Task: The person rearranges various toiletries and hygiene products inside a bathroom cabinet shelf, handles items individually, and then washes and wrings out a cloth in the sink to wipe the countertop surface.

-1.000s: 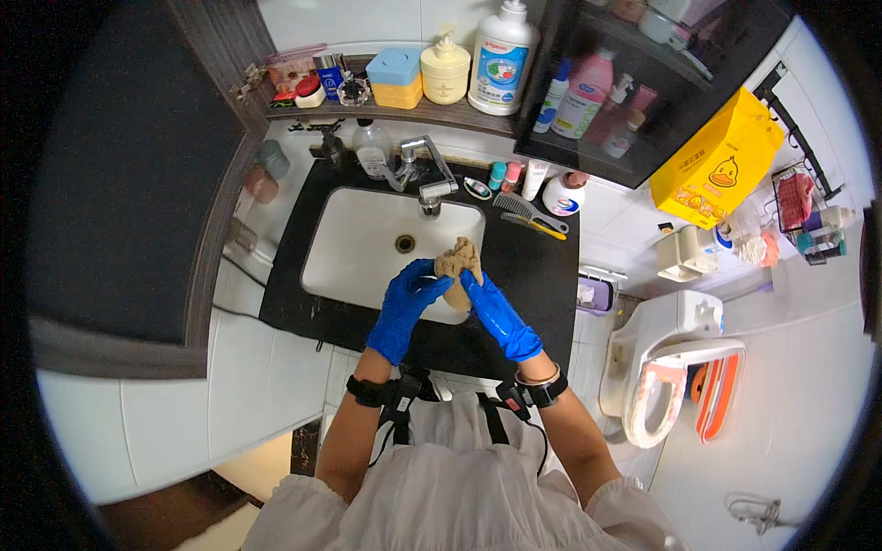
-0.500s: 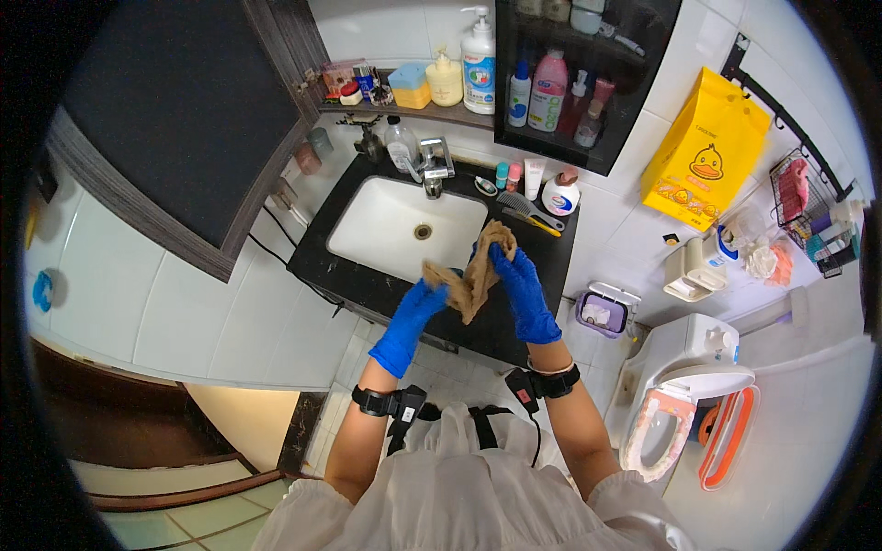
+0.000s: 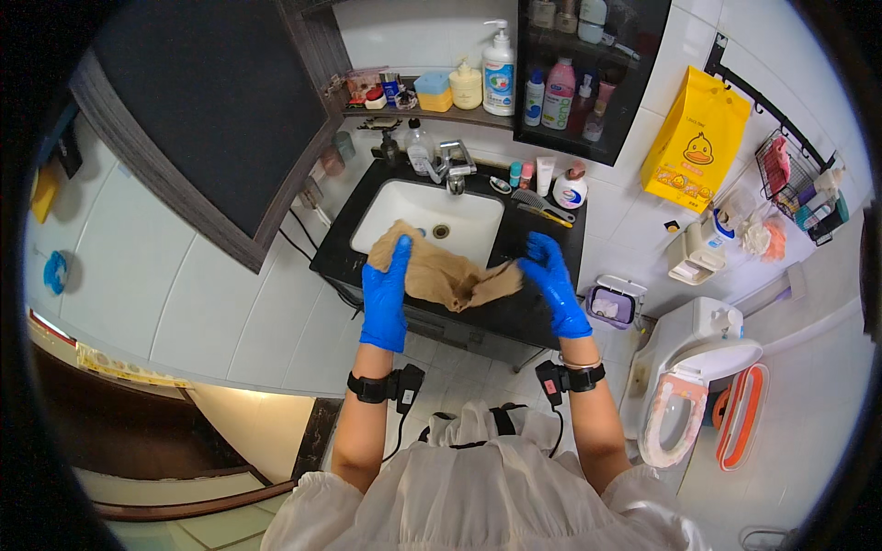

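Observation:
A brown cloth (image 3: 446, 274) stretches between my blue-gloved hands, above the front of the black countertop (image 3: 542, 317) and partly over the white sink (image 3: 390, 197). My left hand (image 3: 386, 298) grips its left end, thumb on top and the other fingers hidden beneath. At the other end, my right hand (image 3: 554, 285) pinches a corner between thumb and fingers. The cloth sags and folds in the middle. Behind it stands the chrome faucet (image 3: 454, 170), and the drain (image 3: 441, 230) shows in the basin.
On the counter's right lie a comb (image 3: 544, 207), small tubes and a white bottle (image 3: 570, 190). An open cabinet door (image 3: 202, 101) juts in at upper left. A shelf above holds a sponge (image 3: 434, 92) and pump bottles. The toilet (image 3: 684, 386) stands at right.
The cloth has gone from bunched to spread out. My left hand has moved left and up with its end; my right hand has moved right. The view has shifted slightly.

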Tool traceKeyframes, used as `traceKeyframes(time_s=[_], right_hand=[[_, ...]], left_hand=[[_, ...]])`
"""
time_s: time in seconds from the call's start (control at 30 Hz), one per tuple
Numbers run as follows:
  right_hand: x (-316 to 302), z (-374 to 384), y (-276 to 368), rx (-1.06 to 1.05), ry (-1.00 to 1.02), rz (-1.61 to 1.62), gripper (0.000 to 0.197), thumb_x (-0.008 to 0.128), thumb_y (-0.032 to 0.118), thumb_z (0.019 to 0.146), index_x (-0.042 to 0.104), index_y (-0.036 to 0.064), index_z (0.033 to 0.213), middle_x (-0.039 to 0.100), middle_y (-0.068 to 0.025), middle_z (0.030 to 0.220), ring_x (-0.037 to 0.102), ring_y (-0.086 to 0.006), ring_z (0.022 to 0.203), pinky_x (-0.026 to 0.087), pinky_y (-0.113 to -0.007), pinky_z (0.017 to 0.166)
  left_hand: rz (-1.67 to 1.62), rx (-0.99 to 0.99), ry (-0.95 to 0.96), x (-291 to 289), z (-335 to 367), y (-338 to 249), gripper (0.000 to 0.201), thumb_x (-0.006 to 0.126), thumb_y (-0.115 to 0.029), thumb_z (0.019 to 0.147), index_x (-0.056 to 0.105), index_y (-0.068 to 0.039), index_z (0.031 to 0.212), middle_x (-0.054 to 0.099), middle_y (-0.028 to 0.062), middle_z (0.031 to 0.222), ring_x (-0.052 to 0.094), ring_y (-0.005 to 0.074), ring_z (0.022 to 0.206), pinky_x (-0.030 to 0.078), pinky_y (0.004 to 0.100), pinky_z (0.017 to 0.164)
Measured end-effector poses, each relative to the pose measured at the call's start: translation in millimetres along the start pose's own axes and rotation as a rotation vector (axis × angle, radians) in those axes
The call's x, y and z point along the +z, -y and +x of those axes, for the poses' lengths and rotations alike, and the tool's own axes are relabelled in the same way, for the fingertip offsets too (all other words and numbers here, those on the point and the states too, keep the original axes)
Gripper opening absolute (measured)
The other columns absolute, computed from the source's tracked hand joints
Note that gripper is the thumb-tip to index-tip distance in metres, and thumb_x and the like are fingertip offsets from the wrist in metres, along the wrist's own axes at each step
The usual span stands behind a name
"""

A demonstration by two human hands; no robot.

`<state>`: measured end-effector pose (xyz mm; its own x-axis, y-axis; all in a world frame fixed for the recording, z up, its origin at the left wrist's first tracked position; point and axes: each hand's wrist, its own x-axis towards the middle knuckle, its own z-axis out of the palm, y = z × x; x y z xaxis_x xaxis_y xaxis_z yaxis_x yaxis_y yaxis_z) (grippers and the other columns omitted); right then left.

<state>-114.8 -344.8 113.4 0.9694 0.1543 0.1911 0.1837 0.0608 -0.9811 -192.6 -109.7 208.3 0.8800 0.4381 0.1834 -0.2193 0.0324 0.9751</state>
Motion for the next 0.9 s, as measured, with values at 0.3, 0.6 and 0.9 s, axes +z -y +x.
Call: traceKeyframes(time_s=[0.3,0.6,0.9], right_hand=[[132.0,-43.8,70.6,0.048,0.741,0.042,0.046,0.067,0.012,0.084,0.050,0.0024,0.126,0.056,-0.0077,0.121,0.048,-0.0138,0.115,0.039,-0.030,0.098],[164.8,-61.6,66.1,-0.001,0.548,0.155,0.021,0.062,0.016,0.088,0.057,0.0019,0.102,0.057,-0.0021,0.089,0.048,-0.0089,0.083,0.044,-0.026,0.076],[153.0,-60.2,134.3,-0.014,0.372,0.280,0.011,0.053,0.019,0.094,0.051,0.0087,0.098,0.043,0.0055,0.079,0.037,-0.0035,0.074,0.036,-0.020,0.067]], left_hand=[[-0.037,-0.286,0.085,-49.1,-25.9,-52.9,0.041,0.052,-0.038,0.094,0.058,-0.002,0.113,0.063,0.0040,0.101,0.057,0.0104,0.091,0.046,0.0238,0.082],[-0.117,-0.151,0.127,-124.4,-37.5,-47.9,0.042,0.051,-0.038,0.094,0.053,-0.005,0.121,0.057,0.0042,0.117,0.054,0.0126,0.105,0.044,0.0276,0.089],[-1.086,-0.469,0.474,-115.5,-35.7,-11.4,0.073,0.036,-0.060,0.090,0.041,-0.003,0.134,0.047,0.0166,0.134,0.045,0.0313,0.123,0.031,0.0463,0.106]])
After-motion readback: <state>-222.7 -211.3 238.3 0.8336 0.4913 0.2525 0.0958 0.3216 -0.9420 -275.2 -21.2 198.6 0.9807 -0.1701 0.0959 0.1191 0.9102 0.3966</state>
